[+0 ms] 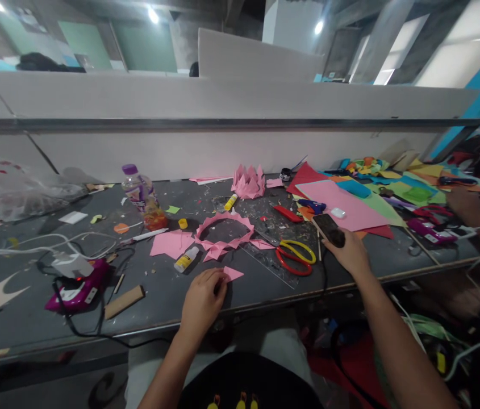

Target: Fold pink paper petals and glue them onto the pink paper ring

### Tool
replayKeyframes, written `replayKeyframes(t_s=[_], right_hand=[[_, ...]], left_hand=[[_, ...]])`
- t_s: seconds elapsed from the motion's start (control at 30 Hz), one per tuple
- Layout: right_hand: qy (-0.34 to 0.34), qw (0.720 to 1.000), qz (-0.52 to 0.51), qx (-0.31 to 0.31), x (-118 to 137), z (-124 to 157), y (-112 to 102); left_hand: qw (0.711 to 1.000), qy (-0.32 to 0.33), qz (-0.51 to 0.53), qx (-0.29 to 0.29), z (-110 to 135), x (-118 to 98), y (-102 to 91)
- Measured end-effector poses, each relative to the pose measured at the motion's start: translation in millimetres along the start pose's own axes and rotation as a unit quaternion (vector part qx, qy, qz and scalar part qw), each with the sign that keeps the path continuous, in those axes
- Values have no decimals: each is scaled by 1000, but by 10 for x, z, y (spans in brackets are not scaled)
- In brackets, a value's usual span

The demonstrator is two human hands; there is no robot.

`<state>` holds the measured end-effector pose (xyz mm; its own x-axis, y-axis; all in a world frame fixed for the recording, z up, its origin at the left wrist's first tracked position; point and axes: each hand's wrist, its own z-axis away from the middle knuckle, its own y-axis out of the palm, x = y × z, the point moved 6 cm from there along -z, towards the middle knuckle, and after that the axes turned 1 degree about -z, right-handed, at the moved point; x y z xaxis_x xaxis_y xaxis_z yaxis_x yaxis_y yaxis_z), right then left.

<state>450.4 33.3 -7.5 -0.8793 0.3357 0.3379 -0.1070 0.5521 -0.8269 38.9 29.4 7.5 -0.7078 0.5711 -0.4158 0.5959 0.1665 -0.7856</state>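
My left hand (204, 295) rests at the table's front edge, fingers curled over a pink folded paper triangle (233, 274) whose tip points right. Just beyond lies a pink paper ring with a zigzag edge (246, 222), with pointed folded pieces at its near side. A small white glue bottle (186, 259) lies left of the ring. To the right, my right hand (348, 250) grips the near end of a dark phone (328, 226); the thumb covers part of it. Scissors with red and yellow handles (295, 258) lie between ring and phone, beside a clear ruler (271, 267).
A pink paper crown (248, 182) stands at the back, near a yellow glue stick (230, 201). A drink bottle (141, 196) stands left. Purple power strips (82, 289) with cables lie on both sides. Coloured paper sheets (346, 199) cover the right, where another person's arm (470, 210) reaches in.
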Motion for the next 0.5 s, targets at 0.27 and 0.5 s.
replayKeyframes(t_s=[0.27, 0.5], right_hand=[[-62, 998, 3, -25, 68, 39, -6], [-86, 996, 21, -3, 86, 34, 9]], left_hand=[[1000, 0, 9, -4, -4, -1, -20], [1000, 4, 6, -10, 4, -11, -16]])
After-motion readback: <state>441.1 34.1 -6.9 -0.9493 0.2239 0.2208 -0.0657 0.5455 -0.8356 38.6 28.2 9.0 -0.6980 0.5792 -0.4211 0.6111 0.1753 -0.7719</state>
